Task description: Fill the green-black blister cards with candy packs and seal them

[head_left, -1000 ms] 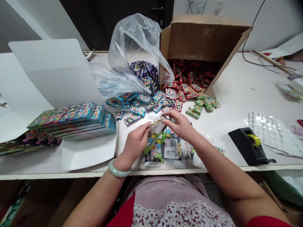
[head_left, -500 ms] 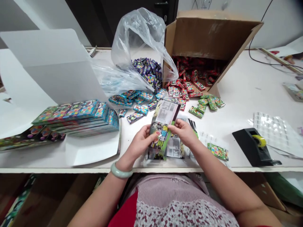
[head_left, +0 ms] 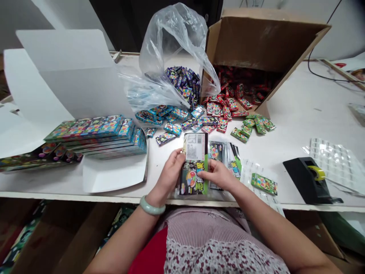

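Note:
Between my two hands is a flat printed packet, dark with bright lettering and a white label panel at its upper end. My left hand pinches its left edge, thumb on the front. On the right edge, my right hand grips it with thumb across the print. Under and beside my right hand lie more black-and-green packets, fanned out on the table. A green small box rests on clear plastic to the right of them.
Small blue boxes and red boxes lie loose ahead. Behind them stand a clear plastic bag and an open carton. Stacked boxes fill a white display box at left. A tape dispenser and sticker sheets sit right.
The packet has turned from a tilt to nearly straight and come lower, closer to the table edge. Both hands still hold it. The whole view has shifted slightly.

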{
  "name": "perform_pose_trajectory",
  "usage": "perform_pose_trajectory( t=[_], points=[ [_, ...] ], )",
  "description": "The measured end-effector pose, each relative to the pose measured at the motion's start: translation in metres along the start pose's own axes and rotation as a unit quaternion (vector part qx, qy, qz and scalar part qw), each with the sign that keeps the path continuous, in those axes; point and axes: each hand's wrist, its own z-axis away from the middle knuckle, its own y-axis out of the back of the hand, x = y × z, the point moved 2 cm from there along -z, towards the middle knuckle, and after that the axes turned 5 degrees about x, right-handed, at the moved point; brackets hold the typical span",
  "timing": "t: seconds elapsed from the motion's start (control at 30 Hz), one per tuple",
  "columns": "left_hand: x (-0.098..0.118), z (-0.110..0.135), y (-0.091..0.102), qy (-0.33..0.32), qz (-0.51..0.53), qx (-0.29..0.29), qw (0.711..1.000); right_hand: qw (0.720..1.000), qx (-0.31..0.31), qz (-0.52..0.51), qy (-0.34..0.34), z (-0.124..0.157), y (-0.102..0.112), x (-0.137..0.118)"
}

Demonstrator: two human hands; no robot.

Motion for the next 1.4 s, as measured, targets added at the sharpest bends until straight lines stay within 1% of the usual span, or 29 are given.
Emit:
perform_pose_trajectory(
  t=[0.07, 0.1, 0.2, 0.23, 0.3, 0.33, 0.4, 0.47, 0.5, 0.57, 0.63, 0.7, 0.77, 0.8, 0.87, 0.93, 1.0, 1.07, 1.13, 1.2, 1.23, 1.27, 1.33, 1.37, 1.4],
  points=[
    [0.011, -0.008, -0.006, -0.043, 0.019, 0.026, 0.999, 1.0, -0.017, -0.006, -0.002, 0.005, -0.005, 0.006],
    [0.015, -0.011, -0.009, -0.048, 0.026, 0.032, 0.998, 1.0, -0.014, 0.0, 0.0, 0.008, -0.005, 0.008],
    [0.015, -0.011, -0.016, -0.031, 0.056, 0.031, 0.997, 0.999, 0.008, 0.048, 0.0, 0.015, 0.004, 0.01],
    [0.012, -0.009, -0.017, -0.031, 0.059, 0.027, 0.997, 0.998, 0.001, 0.058, 0.004, 0.018, 0.009, 0.008],
    [0.006, -0.001, -0.019, -0.047, 0.043, 0.017, 0.998, 0.998, -0.005, 0.045, 0.035, 0.023, 0.02, -0.003],
    [0.004, 0.003, -0.019, -0.057, 0.028, 0.011, 0.998, 0.998, 0.006, 0.029, 0.058, 0.025, 0.026, -0.01],
    [-0.001, 0.011, -0.021, -0.065, 0.008, 0.004, 0.998, 0.994, 0.056, 0.003, 0.099, 0.027, 0.035, -0.024],
    [-0.003, 0.017, -0.022, -0.046, 0.017, -0.006, 0.999, 0.988, 0.101, 0.006, 0.116, 0.027, 0.039, -0.033],
    [-0.003, 0.019, -0.022, -0.03, 0.031, -0.013, 0.999, 0.987, 0.106, 0.012, 0.118, 0.026, 0.038, -0.035],
    [-0.003, 0.022, -0.021, 0.005, 0.062, -0.027, 0.998, 0.988, 0.096, 0.007, 0.122, 0.025, 0.035, -0.034],
    [-0.002, 0.022, -0.018, 0.016, 0.078, -0.042, 0.996, 0.987, 0.092, -0.014, 0.132, 0.026, 0.031, -0.029],
    [0.002, 0.022, -0.014, -0.011, 0.064, -0.055, 0.996, 0.981, 0.115, -0.02, 0.152, 0.029, 0.03, -0.024],
    [0.006, 0.022, -0.009, -0.043, 0.013, -0.078, 0.996, 0.976, 0.135, 0.005, 0.172, 0.033, 0.029, -0.023],
    [0.007, 0.022, -0.007, -0.051, -0.017, -0.09, 0.994, 0.974, 0.133, 0.024, 0.181, 0.036, 0.029, -0.024],
    [0.01, 0.022, -0.004, -0.054, -0.067, -0.111, 0.99, 0.975, 0.108, 0.053, 0.188, 0.04, 0.029, -0.028],
    [0.012, 0.023, -0.001, -0.058, -0.087, -0.119, 0.987, 0.979, 0.071, 0.055, 0.18, 0.043, 0.03, -0.034],
    [0.016, 0.025, 0.002, -0.081, -0.111, -0.11, 0.984, 0.981, 0.055, 0.065, 0.173, 0.045, 0.032, -0.042],
    [0.021, 0.026, 0.003, -0.124, -0.158, -0.088, 0.976, 0.975, 0.065, 0.112, 0.179, 0.047, 0.034, -0.051],
    [0.028, 0.027, 0.002, -0.176, -0.206, -0.059, 0.961, 0.96, 0.082, 0.171, 0.206, 0.047, 0.035, -0.06],
    [0.035, 0.026, -0.001, -0.206, -0.218, -0.042, 0.953, 0.951, 0.082, 0.19, 0.23, 0.045, 0.034, -0.067],
    [0.037, 0.024, -0.003, -0.199, -0.205, -0.042, 0.957, 0.954, 0.082, 0.173, 0.23, 0.043, 0.034, -0.069],
    [0.04, 0.022, -0.005, -0.177, -0.178, -0.046, 0.967, 0.962, 0.078, 0.143, 0.22, 0.04, 0.034, -0.07],
    [0.043, 0.017, -0.007, -0.109, -0.112, -0.063, 0.986, 0.978, 0.066, 0.081, 0.183, 0.036, 0.032, -0.07],
    [0.044, 0.016, -0.008, -0.082, -0.089, -0.068, 0.99, 0.981, 0.062, 0.068, 0.173, 0.035, 0.031, -0.07],
    [0.046, 0.015, -0.008, -0.07, -0.083, -0.069, 0.992, 0.979, 0.061, 0.078, 0.176, 0.035, 0.031, -0.07]
  ],
)
